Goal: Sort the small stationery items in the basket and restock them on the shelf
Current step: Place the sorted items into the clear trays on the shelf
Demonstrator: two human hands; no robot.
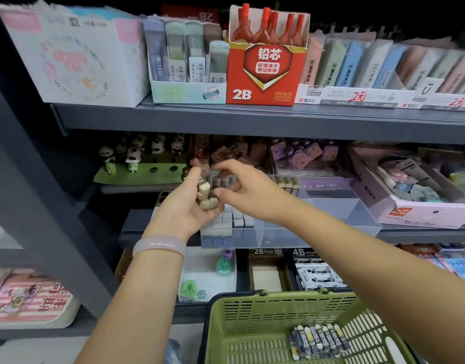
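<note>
In the head view, the left hand (185,203), with a pale pink bangle (160,245) on its wrist, is curling its fingers around a cluster of small beige block erasers (206,195), cradling them in the palm in front of the middle grey metal shelf (420,232). The right hand (242,190) is reaching in from the right, its thumb and forefinger spread apart above the cluster and its lower fingers touching the erasers; whether it is pinching one cannot be told. Just below both hands, a clear plastic divided tray (331,216) is sitting on the shelf, its left compartment holding rows of small white and grey erasers (234,219). Nearer the camera, a green slotted plastic basket (255,324) is standing below the shelf, holding a bundle of dark 2B lead tubes (318,341) at its right side. On the upper shelf, a red cardboard 2B lead box (263,67) is standing upright between other display boxes.
</note>
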